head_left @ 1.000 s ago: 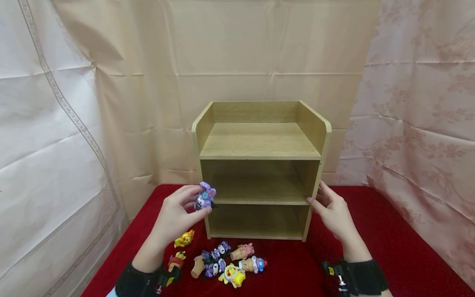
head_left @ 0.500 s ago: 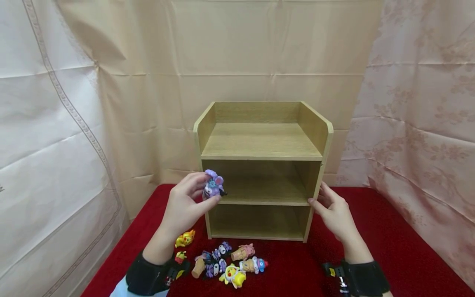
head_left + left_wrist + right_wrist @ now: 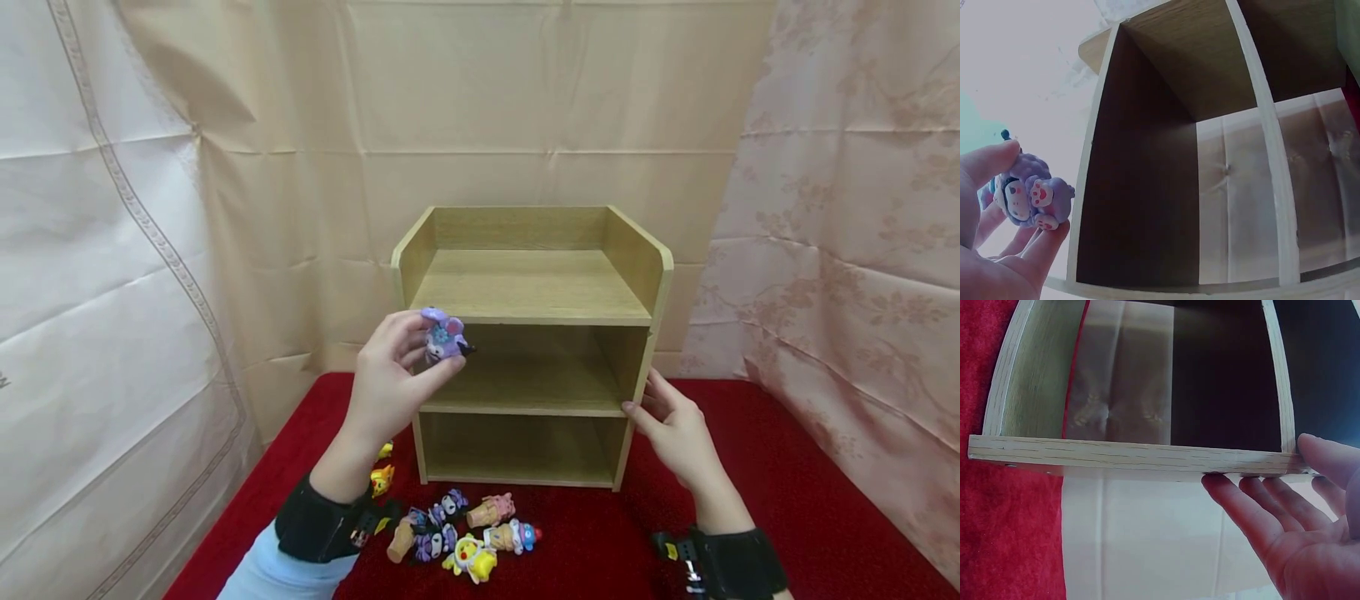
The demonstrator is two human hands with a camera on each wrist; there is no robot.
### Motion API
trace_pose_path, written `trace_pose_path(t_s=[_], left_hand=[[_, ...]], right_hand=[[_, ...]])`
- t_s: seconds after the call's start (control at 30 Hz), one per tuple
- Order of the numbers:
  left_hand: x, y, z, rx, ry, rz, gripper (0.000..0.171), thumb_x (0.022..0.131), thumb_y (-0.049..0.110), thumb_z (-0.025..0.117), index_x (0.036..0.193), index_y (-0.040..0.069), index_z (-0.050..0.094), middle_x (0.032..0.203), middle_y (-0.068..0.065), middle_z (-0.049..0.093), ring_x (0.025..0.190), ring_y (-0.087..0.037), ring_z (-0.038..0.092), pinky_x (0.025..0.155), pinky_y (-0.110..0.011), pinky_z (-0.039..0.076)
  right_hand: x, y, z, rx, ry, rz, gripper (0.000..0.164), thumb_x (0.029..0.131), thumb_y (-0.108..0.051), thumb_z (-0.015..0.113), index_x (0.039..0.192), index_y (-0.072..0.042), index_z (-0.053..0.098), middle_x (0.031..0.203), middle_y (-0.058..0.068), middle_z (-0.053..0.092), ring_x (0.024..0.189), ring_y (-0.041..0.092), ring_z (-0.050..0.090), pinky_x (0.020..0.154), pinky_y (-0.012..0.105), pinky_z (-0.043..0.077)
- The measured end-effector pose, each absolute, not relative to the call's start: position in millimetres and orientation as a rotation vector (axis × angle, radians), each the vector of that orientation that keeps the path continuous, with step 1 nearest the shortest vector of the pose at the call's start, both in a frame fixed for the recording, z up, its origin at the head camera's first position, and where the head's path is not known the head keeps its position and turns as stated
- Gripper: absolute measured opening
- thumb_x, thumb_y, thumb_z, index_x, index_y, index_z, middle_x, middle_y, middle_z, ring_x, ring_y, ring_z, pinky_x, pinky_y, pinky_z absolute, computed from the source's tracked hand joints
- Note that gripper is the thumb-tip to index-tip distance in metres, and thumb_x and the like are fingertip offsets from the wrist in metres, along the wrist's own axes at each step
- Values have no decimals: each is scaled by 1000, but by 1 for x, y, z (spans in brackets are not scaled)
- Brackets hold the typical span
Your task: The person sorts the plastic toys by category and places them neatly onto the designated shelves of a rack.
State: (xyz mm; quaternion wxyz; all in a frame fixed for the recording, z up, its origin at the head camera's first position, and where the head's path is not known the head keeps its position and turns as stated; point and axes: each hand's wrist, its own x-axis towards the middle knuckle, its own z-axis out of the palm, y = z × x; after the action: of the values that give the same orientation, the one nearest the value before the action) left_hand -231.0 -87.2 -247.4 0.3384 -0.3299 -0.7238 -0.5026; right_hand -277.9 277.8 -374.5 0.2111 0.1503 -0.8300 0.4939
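Note:
My left hand (image 3: 386, 375) pinches a small purple figurine (image 3: 444, 335) between thumb and fingers. It is held before the left front of a wooden shelf unit (image 3: 528, 283), just below the top board's front edge. Up close in the left wrist view, the figurine (image 3: 1035, 194) has a pale face and pink paw pads, and it is apart from the wood. At the unit's right side, my right hand (image 3: 675, 429) grips the upright panel. The right wrist view puts its thumb (image 3: 1329, 456) by the middle board and its fingers against the panel's outer face.
Several figurines lie on the red cloth (image 3: 585, 542) before the unit, among them a yellow one (image 3: 471, 557), a pink one (image 3: 492, 509) and one with a red-and-blue head (image 3: 513, 535). An orange-yellow figurine (image 3: 382, 479) lies near my left forearm. Beige curtain (image 3: 300, 208) hangs behind.
My left hand has risen and moved right with the purple figurine, from beside the middle board to just below the top board. The right hand stays on the side panel.

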Motion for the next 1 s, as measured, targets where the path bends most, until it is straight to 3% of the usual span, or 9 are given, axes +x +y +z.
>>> trace_pose_path(t_s=[0.4, 0.63, 1.0], left_hand=[[-243, -72, -230, -843, -1784, -1296, 43, 74, -3, 79, 112, -5, 60, 105, -17, 61, 95, -23, 63, 81, -43, 52], [-273, -74, -237, -740, -1774, -1229, 44, 74, 13, 83, 112, 5, 63, 106, -4, 61, 95, -13, 62, 78, -32, 54], [-292, -68, -229, -644, -1779, -1176, 45, 75, 24, 83, 110, 3, 63, 103, -6, 62, 94, -14, 62, 74, -29, 54]], right_hand=[[-277, 279, -376, 410, -2308, 1353, 69, 93, -16, 64, 150, -27, 28, 135, 22, 47, 112, 34, 52, 72, 39, 55], [-278, 278, -376, 432, -2302, 1353, 68, 93, -16, 63, 150, -27, 28, 135, 22, 47, 113, 36, 52, 72, 42, 55], [-277, 277, -375, 448, -2299, 1354, 68, 94, -14, 63, 151, -26, 28, 136, 23, 47, 112, 35, 52, 71, 39, 56]])
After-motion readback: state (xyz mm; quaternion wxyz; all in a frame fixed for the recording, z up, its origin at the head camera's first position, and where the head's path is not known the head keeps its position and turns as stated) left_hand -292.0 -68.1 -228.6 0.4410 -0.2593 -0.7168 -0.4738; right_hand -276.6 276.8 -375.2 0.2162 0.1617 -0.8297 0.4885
